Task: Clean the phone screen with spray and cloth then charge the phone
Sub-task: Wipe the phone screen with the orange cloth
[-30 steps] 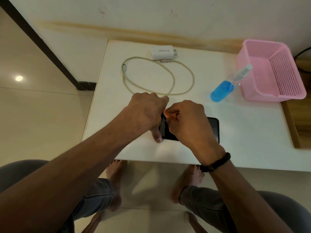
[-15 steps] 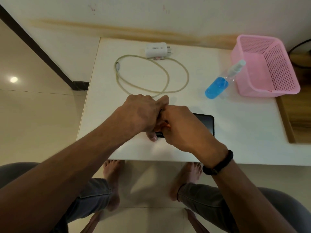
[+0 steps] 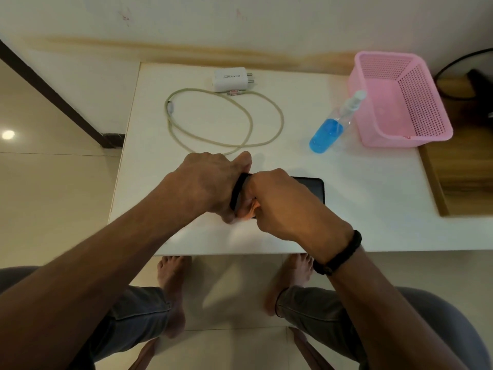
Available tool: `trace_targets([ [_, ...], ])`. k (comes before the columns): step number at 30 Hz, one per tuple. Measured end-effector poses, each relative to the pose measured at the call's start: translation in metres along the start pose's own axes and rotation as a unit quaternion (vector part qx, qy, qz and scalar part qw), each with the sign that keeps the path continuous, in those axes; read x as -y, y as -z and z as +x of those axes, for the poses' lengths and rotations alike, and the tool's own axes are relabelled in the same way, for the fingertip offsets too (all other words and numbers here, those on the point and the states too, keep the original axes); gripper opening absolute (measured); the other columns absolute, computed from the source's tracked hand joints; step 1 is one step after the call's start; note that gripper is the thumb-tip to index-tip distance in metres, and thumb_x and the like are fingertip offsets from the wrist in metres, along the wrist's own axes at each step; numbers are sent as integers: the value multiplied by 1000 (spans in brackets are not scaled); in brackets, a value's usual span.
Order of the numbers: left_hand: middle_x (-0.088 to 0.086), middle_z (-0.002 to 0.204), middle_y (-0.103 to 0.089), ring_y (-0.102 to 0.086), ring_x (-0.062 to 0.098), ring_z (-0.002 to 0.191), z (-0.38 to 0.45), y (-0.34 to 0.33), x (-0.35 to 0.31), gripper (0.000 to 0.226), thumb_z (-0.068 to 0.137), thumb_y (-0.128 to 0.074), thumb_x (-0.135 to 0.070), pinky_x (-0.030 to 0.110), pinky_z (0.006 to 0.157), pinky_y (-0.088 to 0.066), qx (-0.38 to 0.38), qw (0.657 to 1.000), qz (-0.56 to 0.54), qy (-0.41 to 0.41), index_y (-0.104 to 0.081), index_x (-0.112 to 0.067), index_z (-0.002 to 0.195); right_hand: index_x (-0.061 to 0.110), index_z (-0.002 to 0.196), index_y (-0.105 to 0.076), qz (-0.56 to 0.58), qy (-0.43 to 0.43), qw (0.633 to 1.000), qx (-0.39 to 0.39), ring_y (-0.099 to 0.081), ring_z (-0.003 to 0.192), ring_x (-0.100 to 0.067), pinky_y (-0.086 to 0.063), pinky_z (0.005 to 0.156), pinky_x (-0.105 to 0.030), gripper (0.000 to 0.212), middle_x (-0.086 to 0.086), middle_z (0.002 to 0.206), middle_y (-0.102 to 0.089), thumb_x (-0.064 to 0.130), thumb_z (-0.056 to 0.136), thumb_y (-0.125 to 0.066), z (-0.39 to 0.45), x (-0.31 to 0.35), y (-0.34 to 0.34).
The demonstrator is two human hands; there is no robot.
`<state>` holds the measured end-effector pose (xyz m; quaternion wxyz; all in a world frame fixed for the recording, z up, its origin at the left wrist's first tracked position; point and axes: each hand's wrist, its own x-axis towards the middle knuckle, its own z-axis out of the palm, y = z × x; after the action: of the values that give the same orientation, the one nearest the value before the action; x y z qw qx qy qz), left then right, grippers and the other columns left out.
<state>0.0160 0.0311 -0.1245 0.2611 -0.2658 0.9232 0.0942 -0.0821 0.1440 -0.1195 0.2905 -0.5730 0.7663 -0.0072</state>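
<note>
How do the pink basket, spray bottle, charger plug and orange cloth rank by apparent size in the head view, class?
1. pink basket
2. spray bottle
3. charger plug
4. orange cloth: only a scrap shows between the hands, so its true size cannot be judged.

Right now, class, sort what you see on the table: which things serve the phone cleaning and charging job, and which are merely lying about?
Belong to the job:
phone, held by the left hand
orange cloth, pressed on it by the right hand
spray bottle
charger plug
cable

Just lying about:
pink basket
dark cord at the far right
</note>
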Motion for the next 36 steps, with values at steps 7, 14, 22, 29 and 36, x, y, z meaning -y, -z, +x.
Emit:
trace_targets([
  [7,-1,92,-56,-60,23,82,-1,2,0,84,69,-83,-59,34,68,-42,12,1000,2,11,-34,-28,129,20,107,-76,-16,-2,1000,4,-48,64,-12,-52,67,-33,26,-2,96,-66,7,86,-68,-3,-2,0],
  [14,0,91,-58,-59,21,79,1,2,0,82,68,-85,-56,35,65,-41,17,1000,-9,9,-35,-28,127,33,111,-66,-15,70,997,10,-51,90,-12,-54,73,-34,29,18,90,-44,28,84,-77,-13,-2,2],
  [22,-1,98,-58,-58,21,84,-2,-2,-8,90,64,-84,-67,34,69,-41,-16,1000,-10,-3,-37,-23,127,20,119,-64,-56,36,998,-14,-53,89,-17,-43,77,-31,25,0,102,-62,16,95,-69,-12,9,-1],
  [29,-1,96,-55,-56,21,83,0,-2,-11,93,64,-80,-70,35,70,-42,-12,1000,17,10,-35,-22,129,10,88,-63,-8,-27,1000,-8,-63,88,-22,-52,81,-35,12,-4,82,-60,7,98,-58,-14,2,0],
  [36,-3,92,-50,-53,19,78,3,-7,-8,87,62,-80,-73,32,58,-34,-7,1000,9,11,-27,-24,110,9,116,-71,-6,-93,996,16,-68,95,-28,-59,88,-43,26,-11,112,-69,9,90,-70,-13,-28,11],
])
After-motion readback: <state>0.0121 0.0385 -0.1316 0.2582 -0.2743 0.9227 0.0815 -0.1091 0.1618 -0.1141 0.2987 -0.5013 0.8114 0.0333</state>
